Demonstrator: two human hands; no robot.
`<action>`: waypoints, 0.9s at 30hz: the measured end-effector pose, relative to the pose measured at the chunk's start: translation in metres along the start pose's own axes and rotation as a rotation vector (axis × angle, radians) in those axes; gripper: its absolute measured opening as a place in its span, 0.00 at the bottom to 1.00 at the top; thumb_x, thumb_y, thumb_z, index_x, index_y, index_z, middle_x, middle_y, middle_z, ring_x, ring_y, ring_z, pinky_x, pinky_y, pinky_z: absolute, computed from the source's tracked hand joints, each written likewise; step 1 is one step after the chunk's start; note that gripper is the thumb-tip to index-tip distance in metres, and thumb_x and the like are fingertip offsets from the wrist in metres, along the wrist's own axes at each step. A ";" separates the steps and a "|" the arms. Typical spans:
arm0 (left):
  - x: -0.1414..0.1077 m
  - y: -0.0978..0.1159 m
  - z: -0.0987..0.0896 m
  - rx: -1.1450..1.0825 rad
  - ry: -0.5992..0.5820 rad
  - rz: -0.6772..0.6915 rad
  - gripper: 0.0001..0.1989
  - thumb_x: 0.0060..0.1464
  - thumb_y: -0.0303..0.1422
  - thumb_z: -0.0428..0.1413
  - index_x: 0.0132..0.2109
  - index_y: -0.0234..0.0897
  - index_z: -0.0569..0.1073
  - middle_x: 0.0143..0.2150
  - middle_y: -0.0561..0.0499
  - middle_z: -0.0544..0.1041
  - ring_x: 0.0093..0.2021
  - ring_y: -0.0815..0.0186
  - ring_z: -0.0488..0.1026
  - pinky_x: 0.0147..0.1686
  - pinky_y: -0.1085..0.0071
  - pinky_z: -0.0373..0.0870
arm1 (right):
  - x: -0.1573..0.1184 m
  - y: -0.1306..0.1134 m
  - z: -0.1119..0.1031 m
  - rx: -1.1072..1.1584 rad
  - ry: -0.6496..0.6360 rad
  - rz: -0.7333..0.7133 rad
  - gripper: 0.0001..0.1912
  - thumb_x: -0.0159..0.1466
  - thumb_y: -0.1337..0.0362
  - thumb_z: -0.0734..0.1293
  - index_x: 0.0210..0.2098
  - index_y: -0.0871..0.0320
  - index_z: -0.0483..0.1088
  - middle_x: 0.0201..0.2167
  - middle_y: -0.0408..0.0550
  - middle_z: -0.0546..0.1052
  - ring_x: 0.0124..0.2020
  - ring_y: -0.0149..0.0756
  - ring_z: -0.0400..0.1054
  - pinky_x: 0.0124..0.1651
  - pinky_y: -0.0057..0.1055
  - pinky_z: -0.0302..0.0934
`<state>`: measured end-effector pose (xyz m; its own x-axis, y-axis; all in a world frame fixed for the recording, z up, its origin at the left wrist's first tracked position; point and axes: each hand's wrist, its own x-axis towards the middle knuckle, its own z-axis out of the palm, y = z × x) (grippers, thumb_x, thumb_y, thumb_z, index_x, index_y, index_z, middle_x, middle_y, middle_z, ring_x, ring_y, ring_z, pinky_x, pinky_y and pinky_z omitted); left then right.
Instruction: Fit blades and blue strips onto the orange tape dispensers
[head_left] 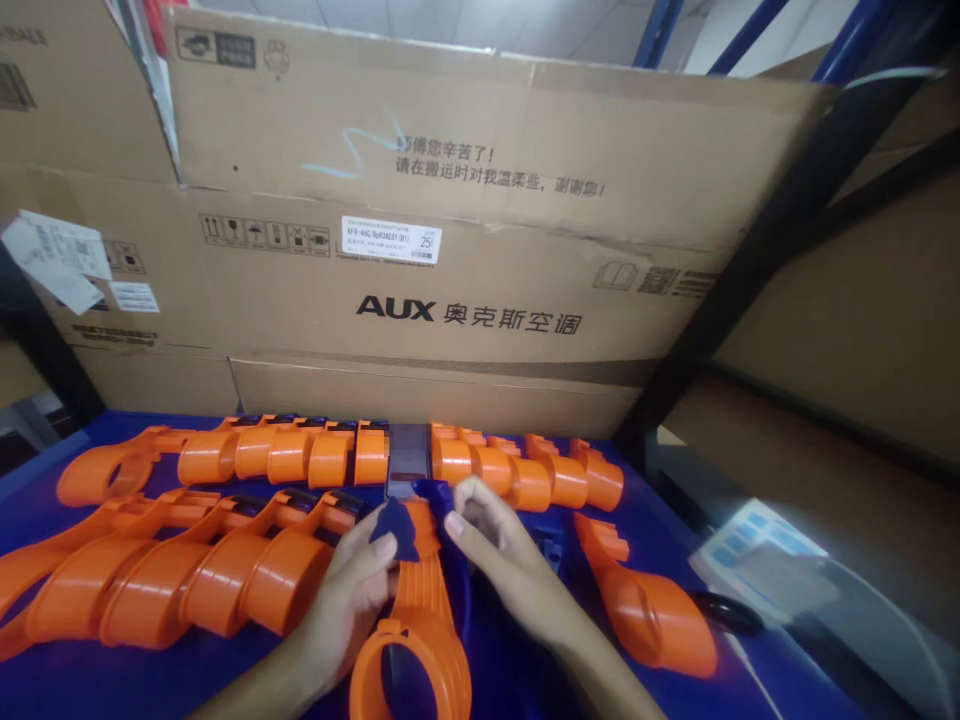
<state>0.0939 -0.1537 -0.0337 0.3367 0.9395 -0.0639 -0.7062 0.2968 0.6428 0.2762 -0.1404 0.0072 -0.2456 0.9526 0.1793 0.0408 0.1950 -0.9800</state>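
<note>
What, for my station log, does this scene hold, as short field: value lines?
Left hand: thumb on a dark blue piece
Right hand: fingertips at dark blue material; grip unclear
Between hands: ribbed orange part, ring end toward the camera
Surface: blue tabletop
Around: more orange parts, both sides
Backdrop: cardboard printed AUX

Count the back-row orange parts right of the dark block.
5 orange parts: one beside the dark block, then three more, one at the right end; some may be hidden.
</note>
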 end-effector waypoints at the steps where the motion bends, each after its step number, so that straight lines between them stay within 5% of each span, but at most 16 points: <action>1: -0.001 -0.001 -0.001 0.001 -0.005 0.002 0.22 0.55 0.35 0.63 0.57 0.41 0.75 0.51 0.41 0.83 0.50 0.47 0.81 0.50 0.51 0.77 | 0.000 -0.001 0.000 0.010 0.004 -0.005 0.17 0.67 0.50 0.70 0.35 0.53 0.61 0.31 0.39 0.62 0.33 0.32 0.59 0.36 0.26 0.58; 6: 0.001 -0.001 -0.006 0.091 -0.048 0.115 0.19 0.57 0.33 0.63 0.55 0.43 0.74 0.55 0.44 0.80 0.54 0.49 0.78 0.52 0.53 0.76 | -0.002 0.000 -0.003 0.023 0.034 -0.056 0.13 0.67 0.56 0.71 0.47 0.51 0.67 0.39 0.43 0.72 0.39 0.36 0.69 0.45 0.32 0.66; 12: 0.005 0.000 -0.004 0.170 -0.055 0.232 0.19 0.58 0.32 0.63 0.56 0.46 0.73 0.59 0.46 0.76 0.58 0.52 0.74 0.55 0.55 0.73 | -0.004 -0.002 -0.009 -0.096 0.112 -0.280 0.14 0.66 0.63 0.71 0.51 0.50 0.72 0.51 0.49 0.78 0.55 0.44 0.72 0.61 0.42 0.64; 27: 0.005 -0.001 -0.005 0.200 -0.039 0.284 0.29 0.54 0.29 0.67 0.60 0.52 0.70 0.63 0.50 0.73 0.59 0.58 0.73 0.60 0.60 0.68 | -0.005 0.001 -0.010 -0.228 0.110 -0.341 0.14 0.64 0.63 0.74 0.49 0.51 0.75 0.52 0.51 0.78 0.56 0.47 0.72 0.62 0.48 0.66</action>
<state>0.0939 -0.1482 -0.0384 0.1701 0.9714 0.1659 -0.6404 -0.0190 0.7678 0.2873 -0.1422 0.0064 -0.1778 0.8417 0.5099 0.1918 0.5379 -0.8209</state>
